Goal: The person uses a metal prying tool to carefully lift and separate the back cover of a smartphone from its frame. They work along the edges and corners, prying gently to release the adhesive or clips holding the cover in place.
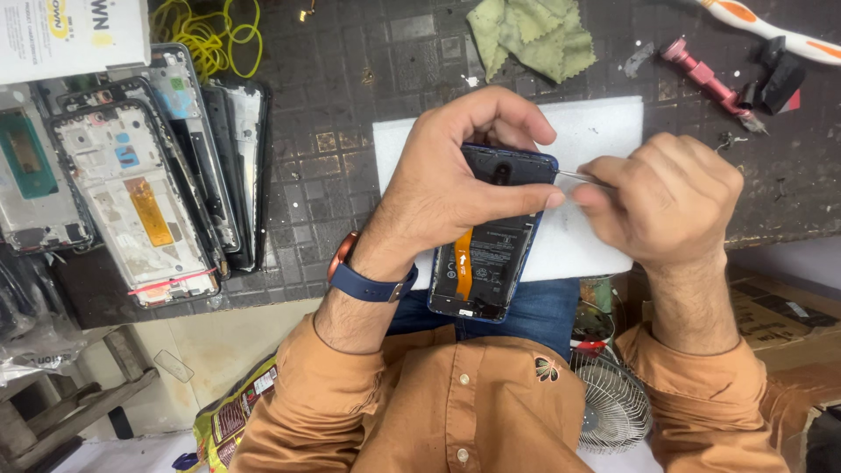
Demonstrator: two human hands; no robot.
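Over at nine o'clock sits a stack of stripped phone frames (131, 193), with yellow wire (210, 35) coiled at eleven. Centre now: the opened phone (486, 254) is dead middle, back cover already off, black battery and orange flex ribbon exposed, its lower end hanging past the bench edge over a white foam pad (596, 131). So the opening looks done; by my reading the inner parts are not yet out, battery and ribbon in place. The left hand (447, 180), blue-strapped watch (368, 280) on the wrist, comes in from seven o'clock and arches over the phone's top, fingers curled round it, thumb pressed across the right edge. At three o'clock the right hand (666, 201) is fisted, fingers pinched on thin metal tweezers (578, 178) whose tip meets the phone's upper right edge. A green cloth (526, 35) lies at twelve, a red tool (705, 79) at two.
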